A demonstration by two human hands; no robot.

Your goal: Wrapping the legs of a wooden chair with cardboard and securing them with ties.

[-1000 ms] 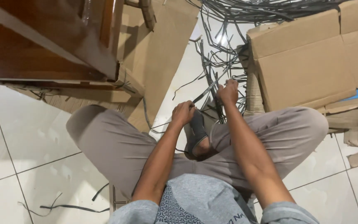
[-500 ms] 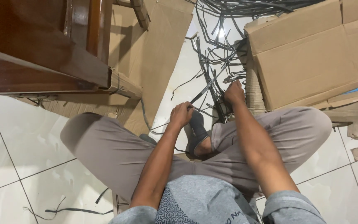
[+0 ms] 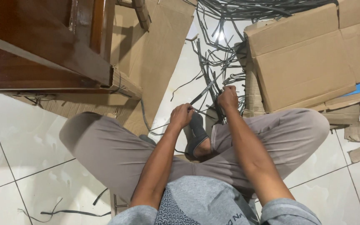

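Hands low over the crossed legs, as I see it. Left hand (image 3: 181, 115) closed, pinching a grey strip (image 3: 205, 91) that runs up toward the tangled strip pile (image 3: 221, 54) on the tile floor (image 3: 30, 137). Right hand (image 3: 228, 98) fisted around more strips, just beside the cardboard box (image 3: 305, 62). Wooden furniture (image 3: 34, 46) stands to the left.

Glossy white floor tiles (image 3: 30, 137) are shown, bordered by dark wooden furniture (image 3: 34, 46) and flattened cardboard boxes (image 3: 309, 62), with light reflected
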